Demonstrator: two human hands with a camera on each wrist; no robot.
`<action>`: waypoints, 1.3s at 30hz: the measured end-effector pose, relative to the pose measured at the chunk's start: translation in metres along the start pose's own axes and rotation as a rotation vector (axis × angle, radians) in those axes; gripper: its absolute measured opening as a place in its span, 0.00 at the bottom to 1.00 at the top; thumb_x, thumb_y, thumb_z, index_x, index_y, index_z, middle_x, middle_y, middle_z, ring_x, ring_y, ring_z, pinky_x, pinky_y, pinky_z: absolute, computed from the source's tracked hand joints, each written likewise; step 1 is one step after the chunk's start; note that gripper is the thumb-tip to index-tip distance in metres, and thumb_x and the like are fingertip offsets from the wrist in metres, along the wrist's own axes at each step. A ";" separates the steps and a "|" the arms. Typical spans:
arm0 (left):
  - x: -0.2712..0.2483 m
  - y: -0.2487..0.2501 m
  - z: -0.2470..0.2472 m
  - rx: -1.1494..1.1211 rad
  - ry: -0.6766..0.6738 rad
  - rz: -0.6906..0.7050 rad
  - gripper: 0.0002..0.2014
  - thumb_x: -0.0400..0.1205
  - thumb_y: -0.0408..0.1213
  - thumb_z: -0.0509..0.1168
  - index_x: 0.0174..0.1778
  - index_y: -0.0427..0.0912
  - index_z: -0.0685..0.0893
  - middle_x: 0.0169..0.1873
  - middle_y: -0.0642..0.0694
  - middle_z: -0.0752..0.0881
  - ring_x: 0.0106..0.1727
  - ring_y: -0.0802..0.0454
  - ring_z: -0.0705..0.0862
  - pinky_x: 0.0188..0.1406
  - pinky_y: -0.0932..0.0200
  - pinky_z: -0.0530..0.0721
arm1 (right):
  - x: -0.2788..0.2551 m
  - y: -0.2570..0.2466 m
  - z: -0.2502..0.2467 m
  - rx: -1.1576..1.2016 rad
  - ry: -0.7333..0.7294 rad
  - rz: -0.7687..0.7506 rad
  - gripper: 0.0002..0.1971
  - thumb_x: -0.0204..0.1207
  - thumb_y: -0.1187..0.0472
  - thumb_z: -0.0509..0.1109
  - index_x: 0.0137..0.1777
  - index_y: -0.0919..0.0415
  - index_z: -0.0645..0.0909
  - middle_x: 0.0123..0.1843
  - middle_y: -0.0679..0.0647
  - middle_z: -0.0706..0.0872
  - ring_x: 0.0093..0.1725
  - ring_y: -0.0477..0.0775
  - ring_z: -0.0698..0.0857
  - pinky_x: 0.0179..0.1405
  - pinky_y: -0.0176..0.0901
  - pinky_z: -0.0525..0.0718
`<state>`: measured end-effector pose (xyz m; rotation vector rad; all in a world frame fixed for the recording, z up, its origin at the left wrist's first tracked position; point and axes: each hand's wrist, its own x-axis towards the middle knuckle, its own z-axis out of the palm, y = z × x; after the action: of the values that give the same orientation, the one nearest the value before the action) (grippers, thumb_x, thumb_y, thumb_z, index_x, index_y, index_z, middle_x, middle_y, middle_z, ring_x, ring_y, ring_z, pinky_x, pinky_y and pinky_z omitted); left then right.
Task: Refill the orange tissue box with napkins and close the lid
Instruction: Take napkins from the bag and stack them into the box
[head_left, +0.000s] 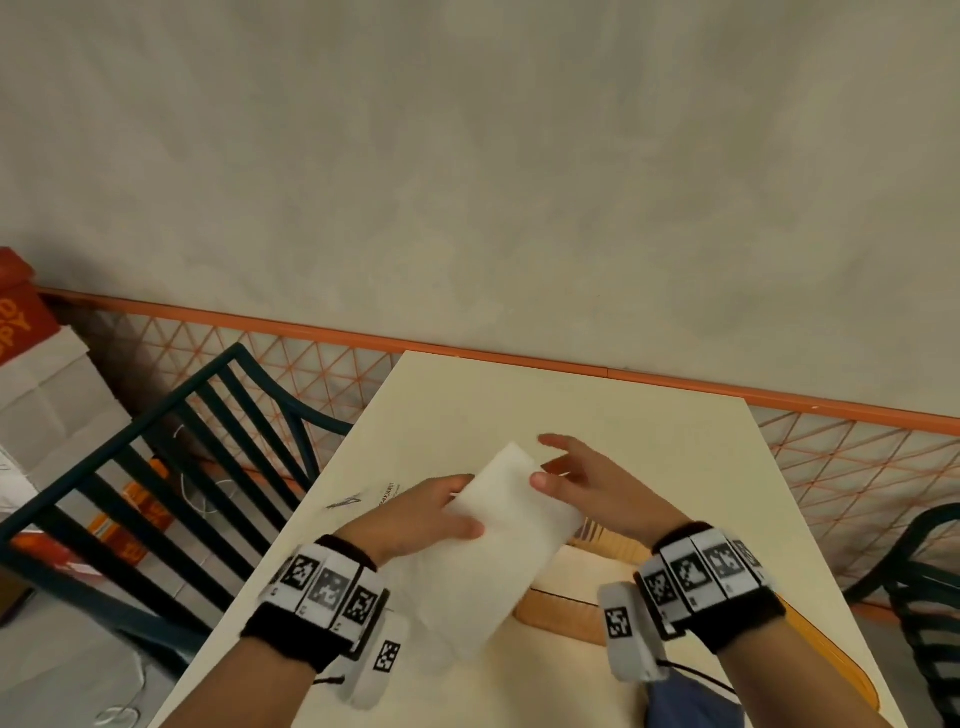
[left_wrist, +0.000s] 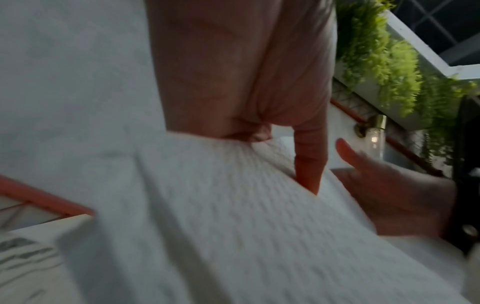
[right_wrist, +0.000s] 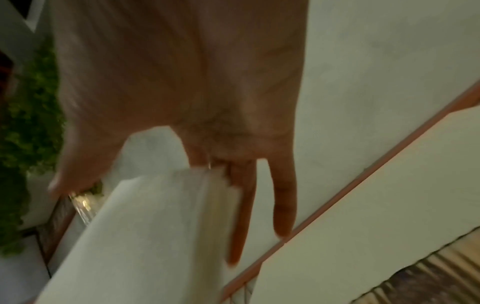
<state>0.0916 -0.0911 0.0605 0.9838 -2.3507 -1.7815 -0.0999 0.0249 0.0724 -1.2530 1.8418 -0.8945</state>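
Writing: part of a word, "DY", is read in orange-yellow letters on a red-orange carton (head_left: 21, 322) at the far left edge of the head view; the rest is cut off. Small dark print on the table (head_left: 675, 467) just left of the left hand is too blurred to be read.
Markers: black-and-white square codes are carried on the wristbands (head_left: 327, 592) of both wrists.
Left hand (head_left: 415, 517): the napkins are grasped along their left edge, thumb on top and fingers underneath. In the left wrist view 1 finger (left_wrist: 309, 164) is seen pressed into the stack's textured surface.
Right hand (head_left: 597, 488): the thumb is laid on the top of the napkins at their far right part; the index finger is stretched out past the far end. In the right wrist view 2 fingers (right_wrist: 283, 205) are seen extended alongside the stack's edge. Whether the stack is pinched from below cannot be told.
Napkins (head_left: 498, 535): 1 white stack is held above the table, between both hands, tilted with its far end higher.
Orange tissue box (head_left: 571, 608): it lies on the near right part of the table, below and right of the napkins, partly hidden by the right wrist. A cream inner panel and an orange rim are shown; whether the lid is open cannot be told.
Surroundings: a dark green slatted chair (head_left: 171, 467) stands left of the table. An orange lattice rail (head_left: 311, 332) runs along the far wall. Green hanging plants (left_wrist: 376, 57) are visible in the left wrist view.
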 end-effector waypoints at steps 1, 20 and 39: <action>0.002 0.004 0.004 0.005 -0.024 0.009 0.20 0.78 0.33 0.68 0.65 0.53 0.79 0.59 0.51 0.87 0.59 0.52 0.86 0.63 0.54 0.82 | 0.002 -0.005 0.001 -0.048 -0.047 -0.002 0.22 0.76 0.46 0.69 0.69 0.45 0.70 0.61 0.47 0.82 0.58 0.48 0.83 0.50 0.33 0.81; 0.061 -0.006 0.063 -0.163 0.380 -0.015 0.25 0.84 0.29 0.58 0.75 0.45 0.60 0.64 0.38 0.80 0.58 0.45 0.80 0.59 0.53 0.80 | -0.005 0.076 -0.018 0.101 0.373 0.345 0.13 0.80 0.61 0.63 0.61 0.65 0.75 0.60 0.61 0.83 0.59 0.62 0.82 0.64 0.58 0.80; 0.124 -0.024 0.141 0.916 0.110 -0.041 0.18 0.83 0.25 0.54 0.69 0.35 0.75 0.71 0.37 0.72 0.69 0.40 0.76 0.67 0.51 0.76 | 0.007 0.116 0.008 -0.725 0.179 0.449 0.17 0.80 0.70 0.57 0.67 0.63 0.75 0.67 0.60 0.80 0.67 0.57 0.80 0.64 0.43 0.79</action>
<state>-0.0509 -0.0353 -0.0511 1.1255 -3.0917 -0.5447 -0.1464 0.0502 -0.0309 -1.0861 2.5777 -0.0772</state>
